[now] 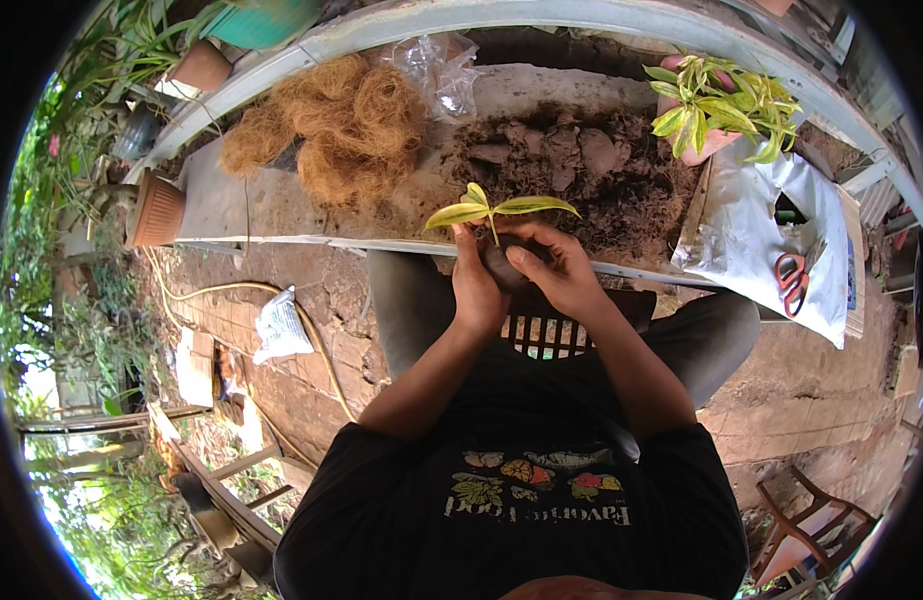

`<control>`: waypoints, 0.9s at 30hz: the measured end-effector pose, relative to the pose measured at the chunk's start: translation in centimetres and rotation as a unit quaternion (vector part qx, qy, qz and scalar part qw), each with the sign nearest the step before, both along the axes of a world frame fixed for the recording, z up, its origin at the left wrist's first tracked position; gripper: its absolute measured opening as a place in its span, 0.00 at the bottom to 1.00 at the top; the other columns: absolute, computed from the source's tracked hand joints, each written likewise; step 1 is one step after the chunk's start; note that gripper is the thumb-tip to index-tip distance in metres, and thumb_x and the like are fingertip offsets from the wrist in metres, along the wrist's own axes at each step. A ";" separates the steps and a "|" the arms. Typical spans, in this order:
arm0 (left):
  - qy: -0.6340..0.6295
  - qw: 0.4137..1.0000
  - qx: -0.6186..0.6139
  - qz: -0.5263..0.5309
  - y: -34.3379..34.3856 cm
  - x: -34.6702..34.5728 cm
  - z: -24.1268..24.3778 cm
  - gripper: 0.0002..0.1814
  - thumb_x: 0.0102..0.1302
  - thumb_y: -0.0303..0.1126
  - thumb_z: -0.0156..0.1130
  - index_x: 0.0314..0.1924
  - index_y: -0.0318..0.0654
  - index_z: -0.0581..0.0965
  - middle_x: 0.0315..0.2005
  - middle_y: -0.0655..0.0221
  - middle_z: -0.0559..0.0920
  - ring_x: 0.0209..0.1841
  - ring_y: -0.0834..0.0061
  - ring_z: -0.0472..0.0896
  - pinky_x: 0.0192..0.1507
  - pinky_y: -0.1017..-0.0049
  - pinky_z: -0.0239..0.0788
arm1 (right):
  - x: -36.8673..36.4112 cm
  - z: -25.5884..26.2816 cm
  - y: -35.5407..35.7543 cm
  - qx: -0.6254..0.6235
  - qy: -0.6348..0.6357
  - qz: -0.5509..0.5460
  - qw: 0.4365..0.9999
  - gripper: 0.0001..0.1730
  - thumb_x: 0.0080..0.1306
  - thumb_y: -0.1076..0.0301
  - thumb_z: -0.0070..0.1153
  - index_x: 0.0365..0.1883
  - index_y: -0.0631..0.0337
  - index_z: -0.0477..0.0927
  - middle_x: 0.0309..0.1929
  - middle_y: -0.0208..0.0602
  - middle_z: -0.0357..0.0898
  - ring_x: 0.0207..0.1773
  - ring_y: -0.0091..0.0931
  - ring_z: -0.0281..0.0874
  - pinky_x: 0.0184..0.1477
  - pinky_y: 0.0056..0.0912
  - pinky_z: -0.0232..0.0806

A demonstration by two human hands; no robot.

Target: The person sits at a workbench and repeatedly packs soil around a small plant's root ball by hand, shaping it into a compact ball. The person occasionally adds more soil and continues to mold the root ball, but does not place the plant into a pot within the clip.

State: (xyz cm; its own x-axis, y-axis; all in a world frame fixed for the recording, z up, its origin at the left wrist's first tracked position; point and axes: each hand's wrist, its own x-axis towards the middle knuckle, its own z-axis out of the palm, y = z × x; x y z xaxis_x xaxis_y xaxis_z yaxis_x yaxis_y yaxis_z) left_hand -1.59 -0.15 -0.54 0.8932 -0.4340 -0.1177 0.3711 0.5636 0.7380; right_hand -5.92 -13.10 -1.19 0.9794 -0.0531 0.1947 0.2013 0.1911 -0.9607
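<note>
Above my lap, at the near edge of the table, both hands cup a dark ball of soil (500,268). A small cutting with yellow-green variegated leaves (535,205) stands upright out of its top. My left hand (479,289) supports the ball from the left, its fingers partly hidden behind it. Around the right side curls my right hand (563,271), its thumb pressed near the stem's base. Just beyond, a spread of dark moist soil mixed with fibres and clods (563,161) covers part of the table. Brown coconut fibre (356,127) is heaped to its left.
A clear plastic bag (440,75) lies behind the fibre. At the right are a container of variegated cuttings (705,112) and red-handled scissors (791,283) on a white plastic sack (746,217). A terracotta-coloured pot (155,210) stands at the table's left end. A hose (319,345) crosses the floor.
</note>
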 end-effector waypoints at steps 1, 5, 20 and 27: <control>0.002 0.999 0.037 0.015 0.0 0.0 -0.4 0.27 0.80 0.56 0.32 0.61 0.46 0.69 0.54 0.65 0.75 0.57 0.71 0.76 0.60 0.66 0.70 | 0.1 -0.5 -0.1 -0.010 0.010 -0.014 1.000 0.18 0.72 0.69 0.58 0.58 0.64 0.79 0.55 0.33 0.81 0.54 0.19 0.76 0.56 0.26 0.68; -0.025 0.991 0.125 0.037 0.3 -0.1 -2.3 0.28 0.81 0.52 0.31 0.67 0.43 0.67 0.56 0.63 0.75 0.56 0.69 0.76 0.62 0.66 0.69 | 0.3 -1.6 -0.3 -0.010 0.052 -0.032 0.998 0.18 0.72 0.68 0.57 0.58 0.65 0.79 0.53 0.33 0.82 0.53 0.19 0.77 0.56 0.27 0.68; 0.040 0.999 0.027 0.006 -0.8 -0.3 1.1 0.31 0.78 0.62 0.30 0.61 0.46 0.67 0.48 0.62 0.77 0.48 0.65 0.79 0.53 0.63 0.73 | -0.3 0.8 -1.6 -0.073 0.041 0.014 0.996 0.25 0.68 0.64 0.62 0.61 0.64 0.77 0.54 0.36 0.83 0.50 0.19 0.77 0.52 0.31 0.71; 0.044 0.998 0.028 -0.031 0.1 0.6 0.3 0.33 0.77 0.63 0.31 0.59 0.44 0.68 0.47 0.61 0.78 0.47 0.66 0.80 0.52 0.63 0.74 | -0.1 0.7 -1.1 -0.154 -0.060 -0.014 0.986 0.30 0.67 0.62 0.63 0.65 0.63 0.73 0.60 0.41 0.80 0.55 0.27 0.79 0.52 0.30 0.71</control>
